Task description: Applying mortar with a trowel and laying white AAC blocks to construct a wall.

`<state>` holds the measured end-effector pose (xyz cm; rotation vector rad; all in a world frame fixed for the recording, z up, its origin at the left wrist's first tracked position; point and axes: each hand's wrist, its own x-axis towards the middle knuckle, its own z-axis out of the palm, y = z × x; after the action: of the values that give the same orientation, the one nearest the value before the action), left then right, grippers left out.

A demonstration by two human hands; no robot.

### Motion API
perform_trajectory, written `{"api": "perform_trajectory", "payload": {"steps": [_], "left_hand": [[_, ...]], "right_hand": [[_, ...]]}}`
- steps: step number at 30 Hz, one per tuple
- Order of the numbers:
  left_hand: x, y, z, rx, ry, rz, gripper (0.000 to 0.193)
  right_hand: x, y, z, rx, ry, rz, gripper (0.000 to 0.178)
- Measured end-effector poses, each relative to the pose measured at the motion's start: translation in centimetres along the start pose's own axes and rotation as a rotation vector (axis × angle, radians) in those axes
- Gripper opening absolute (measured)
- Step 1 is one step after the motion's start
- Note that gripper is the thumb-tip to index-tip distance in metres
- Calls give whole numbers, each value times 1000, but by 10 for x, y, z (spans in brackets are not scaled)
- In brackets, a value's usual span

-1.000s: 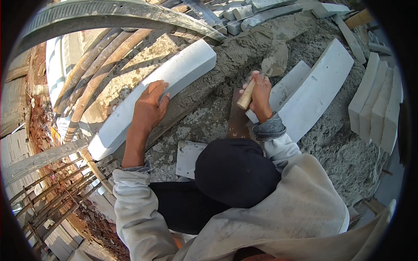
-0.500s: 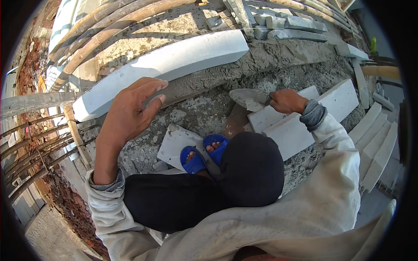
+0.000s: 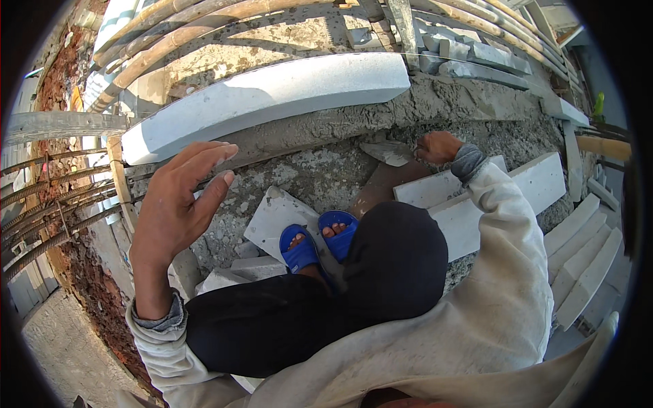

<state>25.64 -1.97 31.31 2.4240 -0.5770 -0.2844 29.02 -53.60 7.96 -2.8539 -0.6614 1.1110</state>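
Note:
My right hand (image 3: 439, 147) is closed around the handle of a trowel (image 3: 388, 152). The grey, mortar-smeared blade points left, against the lower edge of a wet mortar bed (image 3: 462, 98). Along that bed's left part lies a long white block (image 3: 272, 88), its right end resting near bare mortar. My left hand (image 3: 178, 200) hangs in the air below the block's left end, fingers apart and holding nothing. Below the trowel is a flat brown board (image 3: 382, 185), partly hidden by my knee.
White blocks (image 3: 500, 200) lie right of my knee, with more slabs (image 3: 578, 245) farther right. My blue sandals (image 3: 299, 248) rest by a pale slab (image 3: 269, 217). Rusty steel bars (image 3: 58, 197) jut in at left. Bamboo poles (image 3: 177, 41) and broken blocks (image 3: 476, 58) lie beyond.
My right hand has brought the trowel up close to the mortar bed's lower edge. The left hand has drawn back slightly from the white block. The whole view has shifted a little.

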Motion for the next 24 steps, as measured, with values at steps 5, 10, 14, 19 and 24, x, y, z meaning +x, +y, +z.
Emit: {"api": "perform_trajectory", "payload": {"steps": [5, 10, 14, 19, 24], "left_hand": [[10, 6, 7, 7, -6, 44, 29], [18, 18, 8, 14, -87, -33, 30], [23, 19, 14, 21, -76, -12, 29], [32, 23, 17, 36, -87, -26, 28], [35, 26, 20, 33, -120, -84, 30]], "right_hand": [[5, 12, 12, -31, 53, 15, 39], [2, 5, 33, -131, 171, 26, 39], [-25, 1, 35, -102, 294, -1, 36], [-65, 6, 9, -76, 351, -132, 36], [-132, 25, -38, -5, 362, 22, 33]]}}
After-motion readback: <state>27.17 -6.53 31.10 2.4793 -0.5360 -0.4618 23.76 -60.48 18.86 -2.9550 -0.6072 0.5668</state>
